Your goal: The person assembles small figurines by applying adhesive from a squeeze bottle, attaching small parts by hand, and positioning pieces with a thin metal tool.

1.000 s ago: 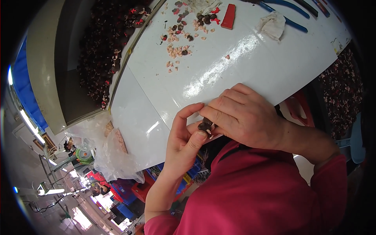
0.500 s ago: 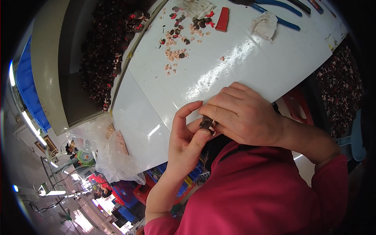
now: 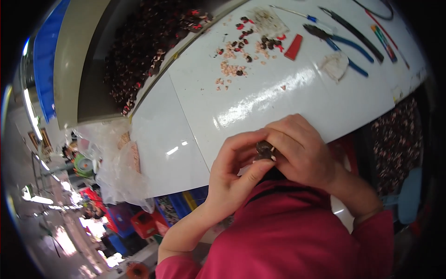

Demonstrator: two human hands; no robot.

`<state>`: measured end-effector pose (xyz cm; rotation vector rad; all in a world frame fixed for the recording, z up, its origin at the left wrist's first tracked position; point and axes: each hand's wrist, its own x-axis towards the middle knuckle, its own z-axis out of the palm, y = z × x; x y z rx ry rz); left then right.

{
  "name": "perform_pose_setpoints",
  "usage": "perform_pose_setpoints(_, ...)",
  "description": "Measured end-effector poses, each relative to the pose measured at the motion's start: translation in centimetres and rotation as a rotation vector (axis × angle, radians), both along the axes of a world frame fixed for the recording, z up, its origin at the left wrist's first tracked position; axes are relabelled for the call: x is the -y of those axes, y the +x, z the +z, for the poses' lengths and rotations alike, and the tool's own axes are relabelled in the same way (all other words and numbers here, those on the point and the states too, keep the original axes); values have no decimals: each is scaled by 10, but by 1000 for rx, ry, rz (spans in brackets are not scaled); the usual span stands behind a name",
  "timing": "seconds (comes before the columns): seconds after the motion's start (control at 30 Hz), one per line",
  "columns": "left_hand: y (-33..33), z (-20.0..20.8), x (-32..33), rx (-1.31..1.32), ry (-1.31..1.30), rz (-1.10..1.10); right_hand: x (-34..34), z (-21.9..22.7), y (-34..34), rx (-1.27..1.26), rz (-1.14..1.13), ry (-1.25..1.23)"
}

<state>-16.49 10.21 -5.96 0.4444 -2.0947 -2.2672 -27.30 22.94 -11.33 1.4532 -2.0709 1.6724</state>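
Close to my body, at the near edge of the white table, both hands meet around a small dark brown rounded piece (image 3: pixel 264 149) with pale bits on it. My left hand (image 3: pixel 232 167) pinches it from the left, thumb at its lower side and fingers curled above. From the right, my right hand (image 3: pixel 302 151) closes on the same piece, its fingertips partly covering it. Farther off on the table lie small pale pink pieces (image 3: pixel 231 69) and a cluster of similar dark brown pieces (image 3: pixel 268 43) with bits of red.
A bin wall (image 3: pixel 88 100) at the left encloses a heap of dark pieces (image 3: pixel 139 51). Blue-handled pliers (image 3: pixel 346 44), a red block (image 3: pixel 293 47), a crumpled cloth (image 3: pixel 334 66) and a screwdriver (image 3: pixel 302 16) lie at the back. Plastic bags (image 3: pixel 116 162) hang at the left; another dark heap (image 3: pixel 399 144) is at right.
The view has shifted, bringing more tools into sight. My fingers have closed nearer together around the brown piece, and my left index finger now reaches over to my right hand.
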Motion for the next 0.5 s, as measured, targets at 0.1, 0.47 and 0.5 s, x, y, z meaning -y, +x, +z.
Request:
perform_pose_setpoints(0.1, 2, -2, 3, -42, -16, 24, 4, 3, 3, 5, 7, 28)
perform_pose_setpoints(0.47, 8, 4, 21, 14, -65, -13, 14, 4, 12, 19, 115, 132)
perform_pose_setpoints(0.5, 10, 3, 22, 4, -51, 1, 14, 3, 13, 24, 108, 144)
